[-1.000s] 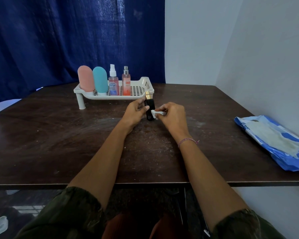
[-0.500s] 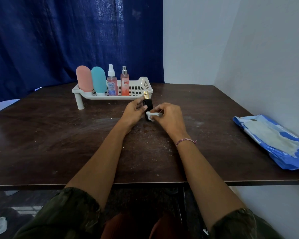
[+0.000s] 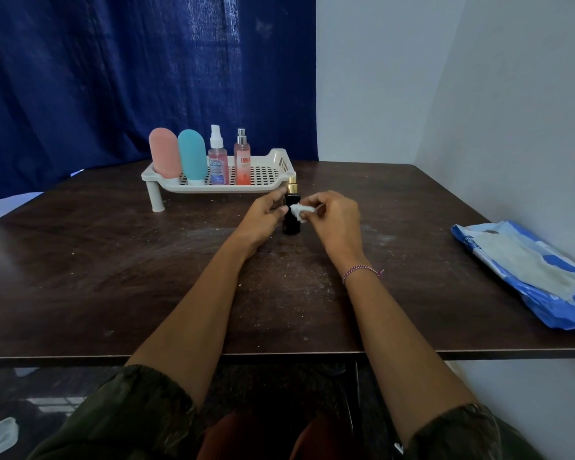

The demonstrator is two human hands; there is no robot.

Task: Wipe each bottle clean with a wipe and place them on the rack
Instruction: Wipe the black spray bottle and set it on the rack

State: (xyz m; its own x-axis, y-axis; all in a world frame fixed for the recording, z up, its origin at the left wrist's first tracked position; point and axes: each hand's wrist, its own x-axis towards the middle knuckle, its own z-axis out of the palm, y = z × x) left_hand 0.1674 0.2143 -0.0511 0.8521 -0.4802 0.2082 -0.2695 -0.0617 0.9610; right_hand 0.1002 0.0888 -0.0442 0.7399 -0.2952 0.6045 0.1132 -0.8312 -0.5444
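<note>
Head view, from the left: a dark blue curtain (image 3: 113,78) hangs behind the far edge of a dark wooden bench (image 3: 97,267) whose top is speckled with pale dust. Towards the back of the bench stands a white perforated rack (image 3: 213,188) on short legs. Four bottles stand upright in it in a row: a rounded pink bottle (image 3: 162,152) at the left end, a rounded teal bottle (image 3: 191,156) just beside it, then a clear spray bottle (image 3: 218,162) with a white pump, then a pink-orange spray bottle (image 3: 242,166) with a silver pump. The right part of the rack holds nothing.

Just in front of the rack's right corner, the left hand (image 3: 263,220) holds a small black bottle (image 3: 291,226) with a gold cap. Its fingers are curled round the bottle's left side and the thumb lies across the front. The bottle is upright, near the bench top; whether its base touches the wood cannot be told.

The right hand (image 3: 337,220) has its fingers clamped on a crumpled white wipe (image 3: 301,211), pinched between thumb and fingertips and pressed against the upper right side of the black bottle. A braided bracelet (image 3: 361,270) circles the right wrist.

At the bench's right edge, well apart from the hands, a blue wipes pack (image 3: 545,303) lies flat beside the white wall (image 3: 512,111), with a pale sheet showing on top.
</note>
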